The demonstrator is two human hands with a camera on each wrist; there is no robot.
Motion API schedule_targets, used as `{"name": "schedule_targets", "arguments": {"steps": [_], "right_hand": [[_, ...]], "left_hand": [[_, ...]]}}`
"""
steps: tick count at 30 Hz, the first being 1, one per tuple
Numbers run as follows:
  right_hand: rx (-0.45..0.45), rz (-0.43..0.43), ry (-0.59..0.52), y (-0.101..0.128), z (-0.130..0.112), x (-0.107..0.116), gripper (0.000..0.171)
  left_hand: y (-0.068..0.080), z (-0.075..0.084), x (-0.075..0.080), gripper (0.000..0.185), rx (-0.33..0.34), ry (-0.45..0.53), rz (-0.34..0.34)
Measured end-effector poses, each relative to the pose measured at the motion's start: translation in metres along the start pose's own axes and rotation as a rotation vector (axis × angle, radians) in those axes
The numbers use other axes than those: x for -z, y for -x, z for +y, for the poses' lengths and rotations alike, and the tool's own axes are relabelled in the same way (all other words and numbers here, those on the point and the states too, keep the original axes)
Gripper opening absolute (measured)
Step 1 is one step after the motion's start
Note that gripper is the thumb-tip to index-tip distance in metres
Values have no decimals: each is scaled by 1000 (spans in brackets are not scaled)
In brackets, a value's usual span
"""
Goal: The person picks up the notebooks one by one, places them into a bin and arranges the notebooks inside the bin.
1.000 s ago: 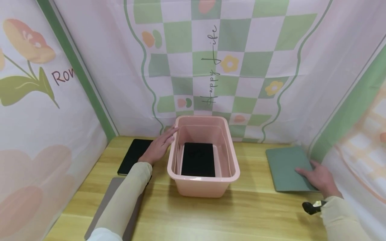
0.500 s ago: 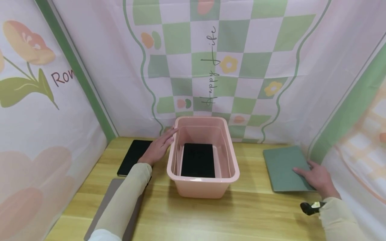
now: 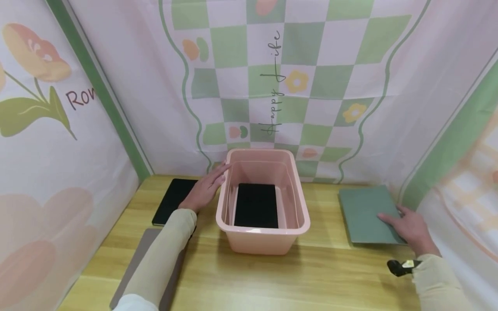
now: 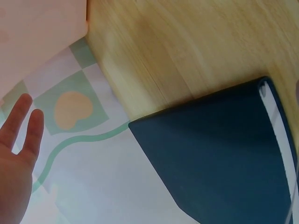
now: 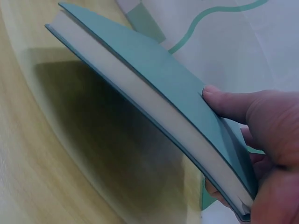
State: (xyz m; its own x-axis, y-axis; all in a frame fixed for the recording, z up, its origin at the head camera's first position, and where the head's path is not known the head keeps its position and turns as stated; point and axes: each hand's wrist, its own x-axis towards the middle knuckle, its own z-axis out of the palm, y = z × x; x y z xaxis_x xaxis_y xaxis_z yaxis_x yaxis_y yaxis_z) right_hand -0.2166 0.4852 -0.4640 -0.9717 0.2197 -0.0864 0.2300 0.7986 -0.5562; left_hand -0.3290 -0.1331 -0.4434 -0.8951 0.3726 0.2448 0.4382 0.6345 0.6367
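Note:
My right hand (image 3: 413, 229) grips a green hardcover notebook (image 3: 369, 215) by its right edge, thumb on the cover and fingers beneath. In the right wrist view the notebook (image 5: 154, 84) is tilted above the table, its shadow showing below. My left hand (image 3: 204, 190) lies with straight fingers along the left rim of a pink plastic bin (image 3: 258, 242). A black notebook (image 3: 256, 205) lies flat inside that bin. In the left wrist view the left hand (image 4: 16, 163) shows fingers spread beside the bin's wall (image 4: 42, 32).
Another black notebook (image 3: 171, 201) lies on the wooden table (image 3: 249, 280), left of the bin and partly under the left forearm. Nearer me, a grey-brown notebook (image 3: 136, 259) is partly covered by the sleeve. Patterned curtains (image 3: 330, 56) close in the back and sides.
The green notebook has shifted slightly to the left in the right hand, its near edge now a little higher. The left hand and the bin stay in place.

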Motion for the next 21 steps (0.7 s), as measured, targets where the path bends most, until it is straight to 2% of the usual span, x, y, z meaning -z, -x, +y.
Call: {"name": "schedule_targets", "arguments": {"steps": [6,13,21], "right_hand": [[18,18,-38,-1,-10,1,102],[-7,-4,-127,3,-19,0,102],[-8,9,-153,3,-30,1,101]], "left_hand": [[-2,-3,0,55,2,-7,8],[-2,-5,-2,55,-9,3,3],[-2,-5,-3,56,-2,5,12]]}}
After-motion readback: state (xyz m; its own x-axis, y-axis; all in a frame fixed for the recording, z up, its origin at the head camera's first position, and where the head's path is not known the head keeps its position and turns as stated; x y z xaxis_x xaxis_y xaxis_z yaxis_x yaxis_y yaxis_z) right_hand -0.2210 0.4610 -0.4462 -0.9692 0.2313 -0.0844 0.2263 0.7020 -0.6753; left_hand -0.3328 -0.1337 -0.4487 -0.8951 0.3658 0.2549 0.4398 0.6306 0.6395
